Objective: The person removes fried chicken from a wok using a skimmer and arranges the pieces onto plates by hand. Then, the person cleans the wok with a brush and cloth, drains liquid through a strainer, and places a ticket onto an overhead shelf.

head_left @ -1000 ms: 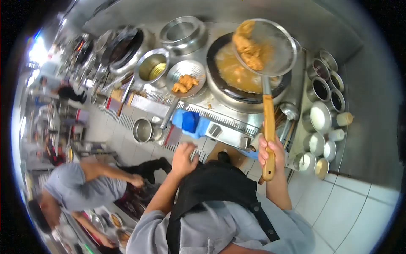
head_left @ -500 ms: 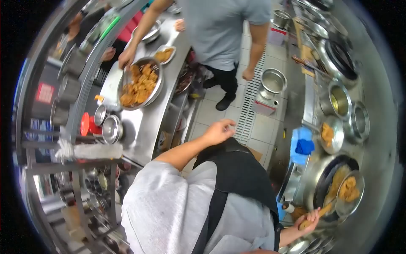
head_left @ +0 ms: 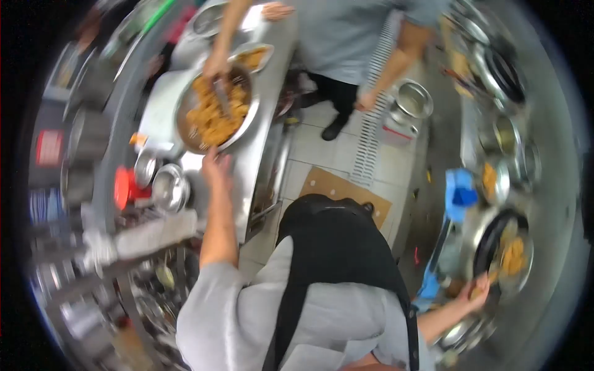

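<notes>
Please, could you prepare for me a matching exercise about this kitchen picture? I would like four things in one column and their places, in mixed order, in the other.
Column 1
1. The person's left hand
2. The person's right hand
3. The red item
4. The cardboard sheet

Column 2
A. Flat on the tiled floor
B. On the handle of the strainer
C. At the near rim of the large bowl
D. Beside the small metal bowls

Right pairs: 1-C, 2-B, 3-D, 4-A
</notes>
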Demonstrator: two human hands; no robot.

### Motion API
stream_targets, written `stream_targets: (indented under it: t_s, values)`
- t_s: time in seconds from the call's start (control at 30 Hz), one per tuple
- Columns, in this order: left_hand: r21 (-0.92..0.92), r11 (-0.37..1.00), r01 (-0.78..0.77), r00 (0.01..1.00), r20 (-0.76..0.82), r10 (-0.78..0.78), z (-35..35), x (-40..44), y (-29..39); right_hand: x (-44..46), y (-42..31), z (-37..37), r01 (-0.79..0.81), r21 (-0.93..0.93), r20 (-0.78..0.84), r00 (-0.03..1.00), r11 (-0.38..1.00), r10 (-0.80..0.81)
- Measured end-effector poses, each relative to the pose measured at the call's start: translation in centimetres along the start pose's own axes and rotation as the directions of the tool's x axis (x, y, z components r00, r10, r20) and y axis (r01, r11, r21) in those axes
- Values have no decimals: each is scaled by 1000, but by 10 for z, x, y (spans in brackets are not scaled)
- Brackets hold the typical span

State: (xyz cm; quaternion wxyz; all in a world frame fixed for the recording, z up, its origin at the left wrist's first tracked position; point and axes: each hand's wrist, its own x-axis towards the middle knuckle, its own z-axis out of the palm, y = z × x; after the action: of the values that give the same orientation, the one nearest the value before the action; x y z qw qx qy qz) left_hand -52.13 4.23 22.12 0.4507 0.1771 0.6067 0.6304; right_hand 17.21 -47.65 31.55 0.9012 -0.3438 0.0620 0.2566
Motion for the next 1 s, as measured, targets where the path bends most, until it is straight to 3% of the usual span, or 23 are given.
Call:
stream_targets:
  t_s: [0.03, 0.07, 0.13, 0.17, 0.2, 0.23, 0.3, 0.4, 0.5, 0.6, 0.67, 0.73, 0.8, 0.83, 0.87, 0.9, 0.93, 1.0]
  values:
    - [5, 995, 103, 992, 69, -103, -5, 1, 7, -29, 22, 44, 80, -263, -192, 972, 961, -133]
    - [-28, 983, 181, 965, 199, -172, -32, 52, -17, -40, 37, 67, 102, -338, -277, 940, 936, -202]
    - [-29, 937, 347, 843, 447, -299, -77, 142, -62, -48, 31, 47, 37, 109, -49, 998, 993, -32]
    - [98, 971, 217, 948, 214, -234, -32, 79, -24, -49, 33, 40, 112, -1, -83, 990, 994, -112]
    - [-11, 992, 127, 976, 178, -123, 13, 16, 5, -47, 34, 27, 99, -101, -63, 992, 990, -106]
    - [-29, 988, 151, 966, 217, -141, 11, 28, -4, -52, 36, 25, 95, -128, -101, 989, 987, -108]
    - [-68, 979, 190, 944, 286, -164, 5, 56, -24, -57, 28, 24, 94, 51, -54, 994, 994, -91]
    - [-17, 962, 274, 902, 350, -251, 19, 45, -28, -72, 13, 24, 84, 54, -40, 996, 995, -82]
    - [-7, 971, 239, 929, 292, -227, 24, 33, -24, -82, 13, 16, 156, -161, -78, 982, 975, -170]
    - [102, 952, 290, 880, 361, -307, 10, 36, -28, -79, 19, 9, 153, -290, -120, 974, 945, -194]
    - [153, 956, 249, 913, 293, -285, 18, 13, -40, -85, -7, 4, 102, -267, -124, 982, 958, -139]
    - [223, 959, 174, 911, 333, -243, 31, -30, -53, -93, -26, 8, 18, 90, -42, 999, 996, -14]
    - [318, 945, 81, 876, 430, -220, 38, -60, -65, -93, -8, 2, 3, -53, -156, 988, 999, -12]
    - [234, 959, 157, 891, 384, -240, 47, -83, -67, -88, -4, -3, -56, -218, -206, 979, 974, 10]
    - [233, 958, 169, 861, 438, -259, 48, -91, -69, -81, -10, -24, -93, -218, -154, 986, 971, 60]
    - [285, 950, 126, 865, 438, -246, 49, -99, -65, -85, -21, -18, -134, -72, -26, 991, 988, 132]
    - [222, 962, 158, 913, 340, -228, 48, -92, -70, -82, -31, -20, -124, 57, -20, 992, 991, 125]
    - [251, 960, 125, 952, 243, -187, 47, -81, -68, -84, -35, -13, -110, 46, 13, 994, 993, 110]
